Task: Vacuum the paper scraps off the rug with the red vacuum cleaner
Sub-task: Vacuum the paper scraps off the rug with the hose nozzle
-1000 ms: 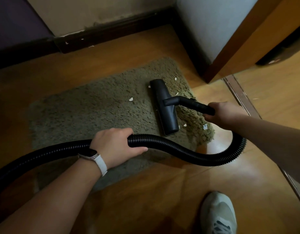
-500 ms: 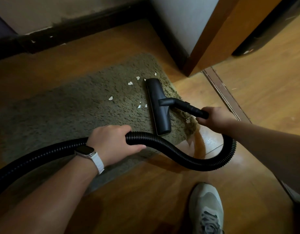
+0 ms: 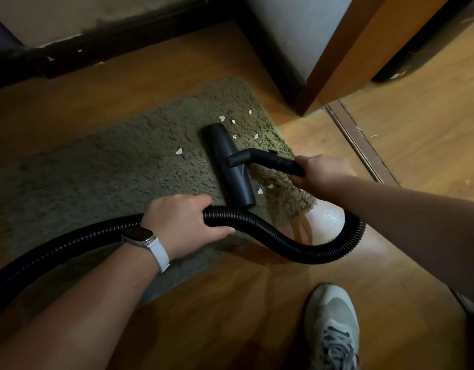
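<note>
Black nozzle (image 3: pixel 228 164) on rug (image 3: pixel 97 177); right hand (image 3: pixel 324 173) clamps wand (image 3: pixel 273 160), left hand (image 3: pixel 182 222) clamps hose (image 3: pixel 284 241); best swept slowly over paper scraps (image 3: pixel 179 151).

My black nozzle (image 3: pixel 228 166) lies flat on the shaggy olive rug's (image 3: pixel 110 166) right end, white scraps (image 3: pixel 179 151) scattered around it; the hose (image 3: pixel 284 241) loops near.

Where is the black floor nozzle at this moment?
In the head view, the floor nozzle lies on the right end of the rug, paper scraps on either side, just beyond the left hand gripping the hose; the right hand holds its tube.
</note>
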`<state>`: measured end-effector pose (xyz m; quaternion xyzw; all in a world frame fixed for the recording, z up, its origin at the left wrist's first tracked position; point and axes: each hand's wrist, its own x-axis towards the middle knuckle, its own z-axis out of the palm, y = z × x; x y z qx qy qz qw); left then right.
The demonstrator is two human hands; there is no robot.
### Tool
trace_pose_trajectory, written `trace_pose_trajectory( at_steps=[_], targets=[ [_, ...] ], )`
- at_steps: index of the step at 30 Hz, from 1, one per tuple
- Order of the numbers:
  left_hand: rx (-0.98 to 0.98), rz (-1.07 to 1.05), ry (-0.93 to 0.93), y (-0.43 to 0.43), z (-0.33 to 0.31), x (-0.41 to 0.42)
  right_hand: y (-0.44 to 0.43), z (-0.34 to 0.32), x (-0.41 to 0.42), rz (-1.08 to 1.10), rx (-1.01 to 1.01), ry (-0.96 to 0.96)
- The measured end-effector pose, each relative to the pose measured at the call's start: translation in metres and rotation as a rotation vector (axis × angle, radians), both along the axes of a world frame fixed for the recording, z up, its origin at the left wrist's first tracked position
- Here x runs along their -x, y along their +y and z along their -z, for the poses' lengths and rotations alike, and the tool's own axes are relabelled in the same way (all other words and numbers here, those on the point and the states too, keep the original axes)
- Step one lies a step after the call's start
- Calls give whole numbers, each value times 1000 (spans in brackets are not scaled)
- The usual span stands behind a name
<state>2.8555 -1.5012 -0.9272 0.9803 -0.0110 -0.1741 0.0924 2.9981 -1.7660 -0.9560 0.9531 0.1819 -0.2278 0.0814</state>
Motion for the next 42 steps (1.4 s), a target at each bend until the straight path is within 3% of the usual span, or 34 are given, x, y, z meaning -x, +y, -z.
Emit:
trace_pose_trajectory(
  at_steps=[8, 21, 34, 42],
  targets=[
    [-24, 36, 1, 3, 4, 4, 32, 5, -1, -156, -57, -15],
    [15, 48, 26, -12, 0, 9, -66, 3, 6, 146, -60, -61],
    [-64, 130, 29, -12, 1, 15, -7, 6, 25, -57, -68, 0],
    [-20, 125, 23, -27, 5, 16, -69, 4, 38, 86, -106, -16]
  ],
)
